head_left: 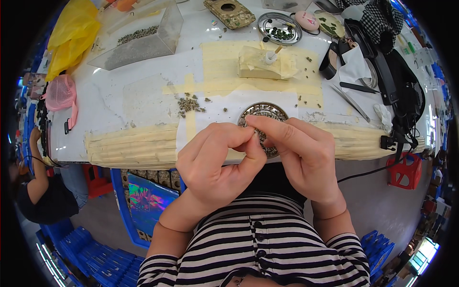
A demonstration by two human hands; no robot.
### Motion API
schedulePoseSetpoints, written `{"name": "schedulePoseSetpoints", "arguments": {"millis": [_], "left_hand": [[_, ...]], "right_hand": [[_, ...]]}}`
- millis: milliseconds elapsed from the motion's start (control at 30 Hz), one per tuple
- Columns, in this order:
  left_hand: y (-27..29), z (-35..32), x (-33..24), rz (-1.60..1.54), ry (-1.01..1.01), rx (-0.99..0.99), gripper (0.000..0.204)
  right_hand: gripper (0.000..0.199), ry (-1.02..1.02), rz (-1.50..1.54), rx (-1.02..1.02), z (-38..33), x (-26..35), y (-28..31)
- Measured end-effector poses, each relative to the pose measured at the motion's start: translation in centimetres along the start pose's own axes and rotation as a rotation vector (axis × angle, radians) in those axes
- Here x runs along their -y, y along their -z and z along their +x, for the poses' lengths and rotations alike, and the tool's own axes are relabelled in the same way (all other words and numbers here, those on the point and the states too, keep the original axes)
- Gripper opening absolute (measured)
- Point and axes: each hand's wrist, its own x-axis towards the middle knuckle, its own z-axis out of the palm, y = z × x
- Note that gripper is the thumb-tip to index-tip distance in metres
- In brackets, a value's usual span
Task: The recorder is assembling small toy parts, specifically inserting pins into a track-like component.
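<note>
My left hand (217,160) and my right hand (303,155) meet fingertip to fingertip at the table's near edge. Both are closed in a pinch; whatever lies between the fingertips is too small to make out. Just beneath and behind them is a round metal dish (243,109) holding many small greyish parts, partly hidden by my hands. A loose pile of similar small parts (189,104) lies to the left of the dish on the white sheet. Farther back, a small white cup (270,58) with a stick in it stands on a tape-covered block (258,72).
At the back left stands a clear bin (167,36) of small parts, beside a yellow plastic bag (74,33). A camouflage toy tank hull (230,13) and a metal plate (262,36) of dark green pieces lie far back. Tweezers (353,104) rest at right. Another person (45,196) is at far left.
</note>
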Motion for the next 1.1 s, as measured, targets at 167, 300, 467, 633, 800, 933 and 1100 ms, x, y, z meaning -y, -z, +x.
{"name": "schedulePoseSetpoints", "arguments": {"millis": [167,300,467,633,800,933,1100], "left_hand": [[-0.02,0.26,-0.15,0.075,-0.064,-0.003,0.018],[-0.13,0.18,0.41,0.184,-0.200,-0.004,0.022],[-0.11,0.03,0.53,0.205,-0.233,0.005,0.025],[0.06,0.16,0.15,0.284,-0.238,0.023,0.022],[-0.06,-0.04,0.62,0.276,-0.292,0.018,0.025],[0.02,0.07,0.56,0.296,-0.315,0.035,0.025],[0.09,0.12,0.67,0.334,-0.350,0.040,0.025]], "right_hand": [[0.036,0.000,-0.017,0.001,-0.04,0.06,-0.02],[0.037,-0.004,-0.061,0.020,-0.04,0.02,0.19],[0.039,-0.018,-0.029,0.020,-0.07,-0.05,0.18],[0.040,0.012,-0.068,-0.004,0.03,0.29,0.18],[0.041,-0.003,-0.082,0.007,-0.04,0.13,0.29],[0.041,-0.012,-0.073,0.000,-0.12,0.20,0.25],[0.040,-0.009,-0.087,0.002,-0.03,0.24,0.27]]}}
